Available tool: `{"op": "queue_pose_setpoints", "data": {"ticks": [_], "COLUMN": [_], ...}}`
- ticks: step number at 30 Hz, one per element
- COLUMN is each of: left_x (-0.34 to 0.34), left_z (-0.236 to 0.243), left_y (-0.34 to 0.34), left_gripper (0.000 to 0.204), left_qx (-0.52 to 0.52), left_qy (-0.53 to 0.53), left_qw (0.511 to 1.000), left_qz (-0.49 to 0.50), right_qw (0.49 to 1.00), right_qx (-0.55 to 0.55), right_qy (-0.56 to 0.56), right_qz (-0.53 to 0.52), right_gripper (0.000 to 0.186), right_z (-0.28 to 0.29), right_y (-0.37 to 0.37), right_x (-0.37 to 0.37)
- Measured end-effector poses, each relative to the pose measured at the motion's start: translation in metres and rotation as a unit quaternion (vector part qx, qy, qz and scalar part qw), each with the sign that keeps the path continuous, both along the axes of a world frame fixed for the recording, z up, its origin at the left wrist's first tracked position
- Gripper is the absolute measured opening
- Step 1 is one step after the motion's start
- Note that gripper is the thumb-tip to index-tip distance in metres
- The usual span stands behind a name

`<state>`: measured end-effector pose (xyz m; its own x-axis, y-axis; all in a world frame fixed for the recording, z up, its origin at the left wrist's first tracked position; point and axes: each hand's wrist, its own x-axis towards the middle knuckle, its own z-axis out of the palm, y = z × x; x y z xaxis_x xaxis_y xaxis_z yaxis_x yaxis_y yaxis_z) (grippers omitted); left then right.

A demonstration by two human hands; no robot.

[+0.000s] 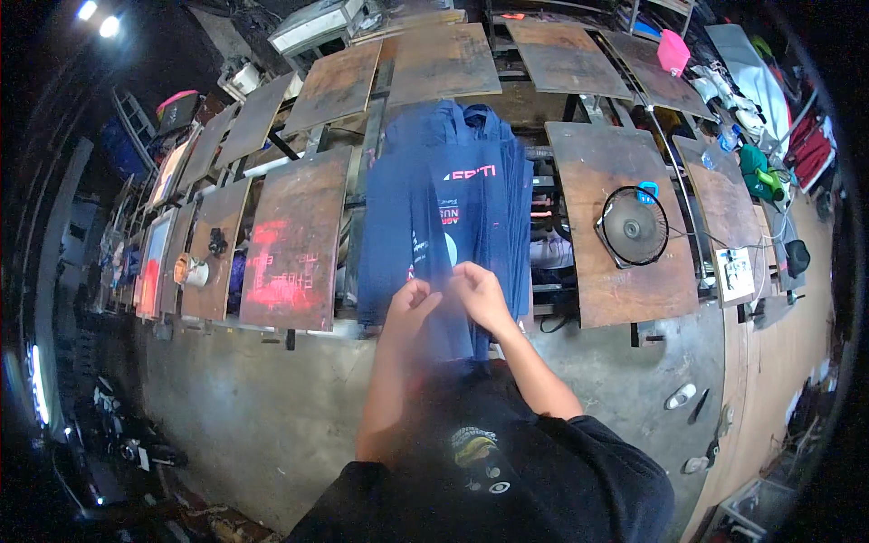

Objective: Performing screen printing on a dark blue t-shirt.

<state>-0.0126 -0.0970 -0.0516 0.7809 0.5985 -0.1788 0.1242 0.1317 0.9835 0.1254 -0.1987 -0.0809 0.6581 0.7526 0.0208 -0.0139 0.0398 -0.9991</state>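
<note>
A pile of navy cloth pieces (516, 208) lies over a board in front of me, with strap-like folds at the far end. The top navy cloth piece (412, 213) bears pink and white print and is partly folded over and blurred. At its near part, my left hand (410, 303) has its fingers closed on the cloth's edge. Just to the right, my right hand (480, 294) pinches the cloth with thumb and fingers together. The two hands are close but apart. The exact spot under the fingertips is hard to make out.
Rows of brown boards (444, 63) on metal frames stand ahead. A black round fan (632, 226) sits on the right board, a pink-stained board (290, 240) on the left. A white tub (195, 270) and a pink container (673, 52) stand farther off. White shoes (681, 395) lie on the floor.
</note>
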Motion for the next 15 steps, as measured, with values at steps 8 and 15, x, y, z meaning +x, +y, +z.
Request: {"op": "queue_pose_setpoints", "data": {"ticks": [8,15], "left_x": [0.008,0.015], "left_z": [-0.011,0.001], "left_y": [-0.017,-0.013], "left_gripper": [0.017,0.005], "left_qx": [0.003,0.178], "left_qy": [0.02,-0.036], "left_qw": [1.0,0.979], "left_qz": [0.019,0.089], "right_qw": [1.0,0.993], "right_qx": [0.009,-0.025], "right_qy": [-0.004,-0.11], "right_qz": [-0.018,0.036], "right_gripper": [0.014,0.016], "right_z": [0.001,0.026], "right_y": [0.003,-0.005], "right_x": [0.004,0.003]}}
